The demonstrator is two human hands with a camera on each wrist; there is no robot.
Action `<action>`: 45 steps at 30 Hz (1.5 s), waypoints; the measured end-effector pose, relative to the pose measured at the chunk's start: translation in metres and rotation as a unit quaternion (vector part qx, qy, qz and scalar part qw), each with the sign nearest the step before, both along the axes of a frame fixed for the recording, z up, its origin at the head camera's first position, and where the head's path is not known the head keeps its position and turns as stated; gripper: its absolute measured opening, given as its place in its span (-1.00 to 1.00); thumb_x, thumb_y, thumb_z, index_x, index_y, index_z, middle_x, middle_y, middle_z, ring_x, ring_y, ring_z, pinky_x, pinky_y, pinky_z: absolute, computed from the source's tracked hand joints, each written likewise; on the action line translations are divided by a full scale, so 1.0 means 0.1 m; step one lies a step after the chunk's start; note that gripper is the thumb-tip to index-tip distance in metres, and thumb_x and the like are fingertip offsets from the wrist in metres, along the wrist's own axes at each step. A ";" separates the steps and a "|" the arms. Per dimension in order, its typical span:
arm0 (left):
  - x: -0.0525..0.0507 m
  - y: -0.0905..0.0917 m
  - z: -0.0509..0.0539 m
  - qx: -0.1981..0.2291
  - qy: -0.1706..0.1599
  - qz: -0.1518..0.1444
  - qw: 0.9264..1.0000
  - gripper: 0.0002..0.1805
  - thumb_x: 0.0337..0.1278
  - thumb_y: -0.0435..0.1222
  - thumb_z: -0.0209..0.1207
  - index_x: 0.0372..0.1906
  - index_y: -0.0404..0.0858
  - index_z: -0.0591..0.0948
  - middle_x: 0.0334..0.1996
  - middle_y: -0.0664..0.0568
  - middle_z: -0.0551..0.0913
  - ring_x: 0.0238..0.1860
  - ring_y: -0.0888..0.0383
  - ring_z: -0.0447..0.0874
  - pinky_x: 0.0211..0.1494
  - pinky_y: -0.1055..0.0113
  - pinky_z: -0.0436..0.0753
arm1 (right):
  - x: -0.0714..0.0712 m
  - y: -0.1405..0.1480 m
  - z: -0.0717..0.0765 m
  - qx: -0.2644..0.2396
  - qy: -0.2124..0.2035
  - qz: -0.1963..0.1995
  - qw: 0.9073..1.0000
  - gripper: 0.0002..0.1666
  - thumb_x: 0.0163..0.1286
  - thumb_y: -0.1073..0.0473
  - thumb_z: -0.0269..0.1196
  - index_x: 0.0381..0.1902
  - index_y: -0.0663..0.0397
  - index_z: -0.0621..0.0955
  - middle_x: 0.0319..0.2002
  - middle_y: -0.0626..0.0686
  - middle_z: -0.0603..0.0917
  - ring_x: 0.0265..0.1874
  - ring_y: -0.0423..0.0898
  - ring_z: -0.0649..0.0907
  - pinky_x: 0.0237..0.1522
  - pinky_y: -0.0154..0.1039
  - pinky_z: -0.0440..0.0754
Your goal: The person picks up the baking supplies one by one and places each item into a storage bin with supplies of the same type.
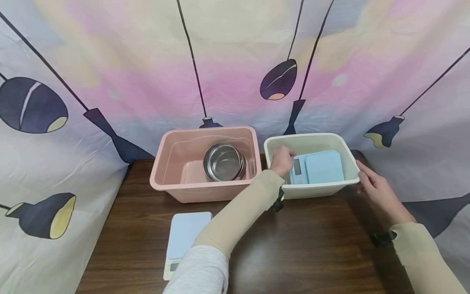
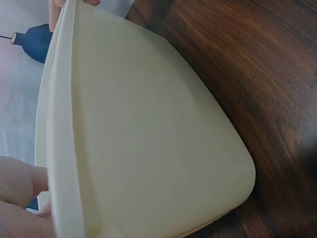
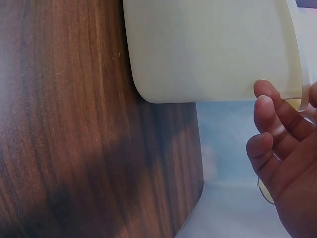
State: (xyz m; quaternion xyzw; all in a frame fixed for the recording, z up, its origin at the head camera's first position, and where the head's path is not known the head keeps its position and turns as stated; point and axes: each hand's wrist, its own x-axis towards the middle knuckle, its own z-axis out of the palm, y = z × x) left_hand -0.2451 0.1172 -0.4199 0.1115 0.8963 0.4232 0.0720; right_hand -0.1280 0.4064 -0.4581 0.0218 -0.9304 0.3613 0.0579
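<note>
A light blue kitchen scale (image 1: pixel 318 167) lies inside the white bin (image 1: pixel 312 190), its display toward the left. My left hand (image 1: pixel 282 160) reaches over the bin's front rim and grips the scale's left end with curled fingers; the fingertips are partly hidden. In the left wrist view, the left hand (image 2: pixel 22 201) shows behind the bin's rim. At the bin's right end, my right hand (image 1: pixel 376 190) pinches the rim. The right wrist view shows the right hand's fingers (image 3: pixel 270 144) under that rim, with the thumb over it.
A pink bin (image 1: pixel 205 192) stands to the left of the white one, with round metal containers (image 1: pixel 224 163) inside. Another kitchen scale (image 1: pixel 187 232) lies on the brown wooden table (image 1: pixel 301 245), partly behind my left sleeve. A patterned cloth (image 1: pixel 227 61) hangs behind.
</note>
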 end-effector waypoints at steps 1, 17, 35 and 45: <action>0.00 0.00 0.00 -0.001 0.000 -0.007 1.000 -0.65 0.48 -0.53 0.05 0.04 -0.27 0.81 0.02 -0.07 0.81 0.04 0.12 0.76 0.01 0.41 0.69 | 0.00 0.00 0.00 -0.001 0.000 0.001 1.000 -0.36 0.74 0.08 -0.10 0.64 0.16 0.16 -0.22 0.30 0.66 -0.49 -0.13 0.61 -0.49 -0.39 0.56; -0.07 0.03 -0.01 -0.046 -0.008 -0.031 0.998 -0.47 0.38 -0.49 0.10 -0.73 -0.20 0.21 -0.70 0.11 0.12 -0.57 0.19 0.09 -0.50 0.41 0.17 | 0.00 -0.02 0.00 -0.010 0.010 0.003 1.000 -0.37 0.74 0.09 -0.10 0.63 0.20 0.19 -0.25 0.29 0.66 -0.51 -0.17 0.61 -0.50 -0.38 0.57; -0.12 0.03 -0.09 -0.067 -0.119 -0.085 0.987 -0.52 0.39 -0.51 0.05 -0.65 -0.18 0.20 -0.65 0.07 0.16 -0.65 0.17 0.07 -0.58 0.33 0.22 | 0.02 -0.06 0.02 -0.027 -0.002 0.004 1.000 -0.34 0.75 0.04 -0.09 0.65 0.17 0.16 -0.18 0.28 0.64 -0.47 -0.07 0.60 -0.46 -0.35 0.60; -0.02 0.09 0.00 -0.053 -0.097 -0.077 0.991 -0.52 0.42 -0.45 0.08 -0.66 -0.17 0.23 -0.69 0.08 0.20 -0.64 0.17 0.14 -0.52 0.36 0.24 | 0.01 -0.04 0.02 -0.021 -0.009 -0.001 1.000 -0.34 0.75 0.02 -0.10 0.65 0.16 0.16 -0.24 0.31 0.68 -0.49 -0.16 0.59 -0.47 -0.34 0.59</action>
